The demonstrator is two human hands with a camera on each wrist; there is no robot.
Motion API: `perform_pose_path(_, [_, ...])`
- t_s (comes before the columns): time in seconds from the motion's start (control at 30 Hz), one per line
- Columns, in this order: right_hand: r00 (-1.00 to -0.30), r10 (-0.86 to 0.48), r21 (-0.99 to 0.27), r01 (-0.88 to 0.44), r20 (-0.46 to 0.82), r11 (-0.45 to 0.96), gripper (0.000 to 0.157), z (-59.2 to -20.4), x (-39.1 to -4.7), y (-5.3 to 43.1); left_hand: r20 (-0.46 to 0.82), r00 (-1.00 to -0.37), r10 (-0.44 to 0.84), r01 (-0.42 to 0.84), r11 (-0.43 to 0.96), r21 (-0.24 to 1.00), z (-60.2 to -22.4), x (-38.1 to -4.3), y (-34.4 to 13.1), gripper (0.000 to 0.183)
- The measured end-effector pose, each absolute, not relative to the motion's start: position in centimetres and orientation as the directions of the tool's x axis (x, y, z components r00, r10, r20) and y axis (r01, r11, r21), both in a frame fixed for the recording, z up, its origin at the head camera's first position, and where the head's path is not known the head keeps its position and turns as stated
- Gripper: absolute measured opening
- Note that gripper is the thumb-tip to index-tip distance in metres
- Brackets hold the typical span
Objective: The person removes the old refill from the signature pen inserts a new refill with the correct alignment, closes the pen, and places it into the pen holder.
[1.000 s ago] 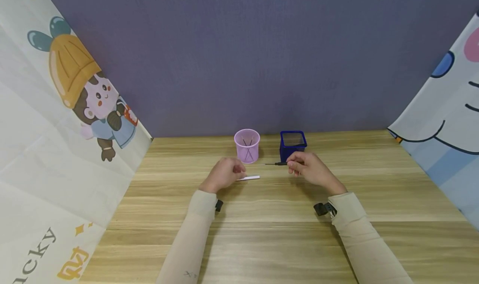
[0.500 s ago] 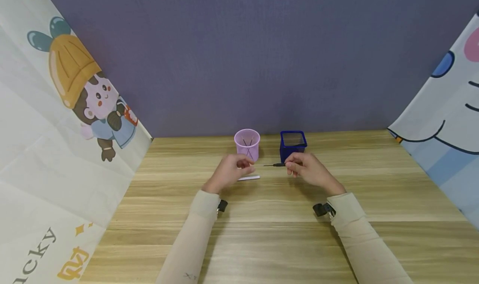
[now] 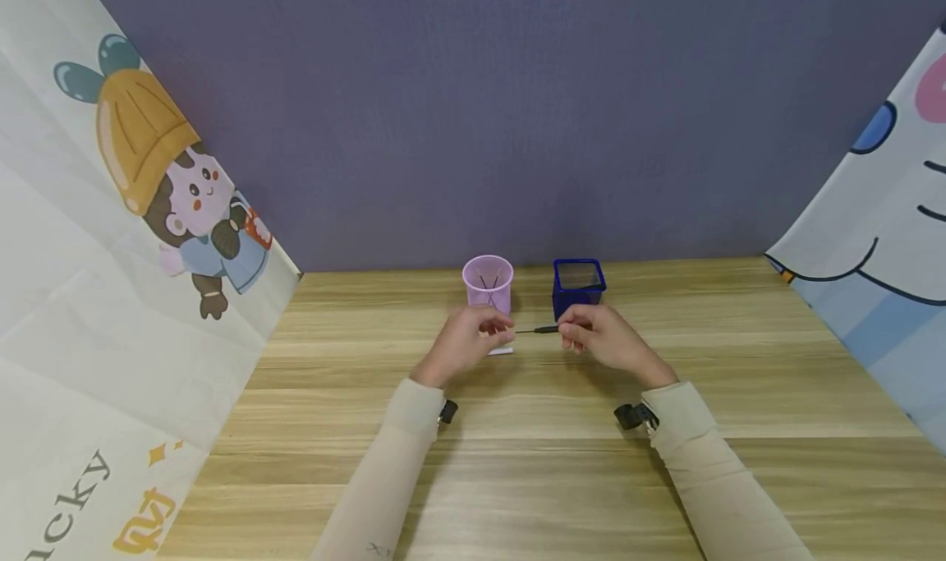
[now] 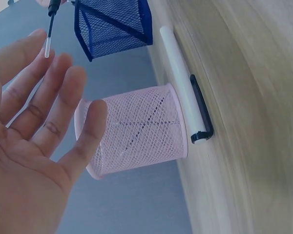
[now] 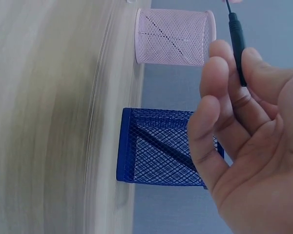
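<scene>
Screwdriver point(image 5: 237, 44) in right fingers point(image 5: 215, 73) — pale tip point(image 4: 47, 50) shows only in left-wrist view.

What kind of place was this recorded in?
Probably a small indoor tabletop set-up, perhaps staged for recording: a wood-grain table against a plain grey-blue backdrop, with one cartoon-printed sheet on the left and another on the right. The wider room isn't visible.

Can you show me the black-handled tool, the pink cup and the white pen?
Black-handled tool point(image 5: 237, 44), right wrist view: handle.
Pink cup point(image 4: 151, 140), left wrist view: mesh wall.
White pen point(image 4: 182, 80), left wrist view: barrel.
</scene>
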State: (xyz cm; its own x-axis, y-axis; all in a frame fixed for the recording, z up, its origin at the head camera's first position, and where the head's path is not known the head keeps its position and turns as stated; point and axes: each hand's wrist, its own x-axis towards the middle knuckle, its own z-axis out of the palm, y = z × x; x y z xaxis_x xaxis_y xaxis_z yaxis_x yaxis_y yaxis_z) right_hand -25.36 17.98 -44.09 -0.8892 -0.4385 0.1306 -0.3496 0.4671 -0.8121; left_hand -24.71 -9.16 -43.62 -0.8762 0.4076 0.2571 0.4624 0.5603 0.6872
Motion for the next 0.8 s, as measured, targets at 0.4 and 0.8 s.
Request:
perform_pose_path(0.4, [-0.89,-0.44,-0.805,-0.344,0.117,0.483,0.015,-44.0,-25.1,17.6,0.318,-0.844,0.432,0.529,0.576,0.624,-43.9,-24.6,-8.7,0.012])
perform_pose_path(0.8, [-0.885,-0.453,-0.818,-0.339,0.109,0.465,0.012,-41.5,-23.3,16.6,0.337,-0.828,0.448,0.557,0.586,0.589,-43.7,-24.4,-8.6,0.008])
